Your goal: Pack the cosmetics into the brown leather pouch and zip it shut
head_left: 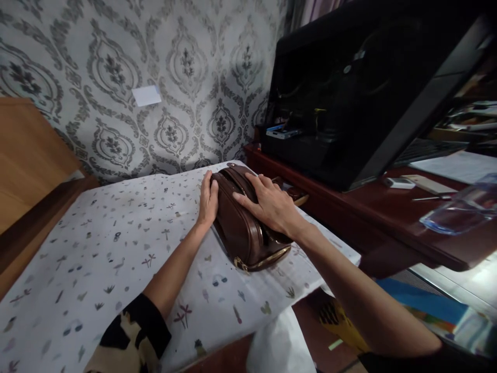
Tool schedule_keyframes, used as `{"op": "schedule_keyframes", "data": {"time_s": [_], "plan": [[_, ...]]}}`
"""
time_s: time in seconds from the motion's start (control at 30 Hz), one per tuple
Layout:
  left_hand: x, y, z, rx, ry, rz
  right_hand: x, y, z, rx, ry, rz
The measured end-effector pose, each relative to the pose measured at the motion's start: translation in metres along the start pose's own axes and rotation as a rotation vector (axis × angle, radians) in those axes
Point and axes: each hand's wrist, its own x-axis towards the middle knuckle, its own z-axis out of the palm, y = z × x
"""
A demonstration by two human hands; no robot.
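Head view: left hand (208, 201) and right hand (273, 203) open against partly hidden brown bag (236, 220)

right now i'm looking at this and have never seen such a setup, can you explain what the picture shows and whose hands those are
There is no machine: a person works with two bare hands, and the one picture comes from a camera worn on their head, looking forward and down. The left hand lies against one side of a brown bag; the right hand rests on its top. The bag sits on a patterned white cloth. To the right is a reddish desk with a big dark screen.
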Motion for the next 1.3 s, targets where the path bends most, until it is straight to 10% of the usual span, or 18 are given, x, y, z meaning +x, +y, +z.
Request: {"op": "schedule_keyframes", "data": {"time_s": [1.3], "plan": [[0.015,-0.038,-0.005,-0.124,-0.008,-0.136,0.056,-0.019,0.004,-0.038,-0.156,0.01]]}}
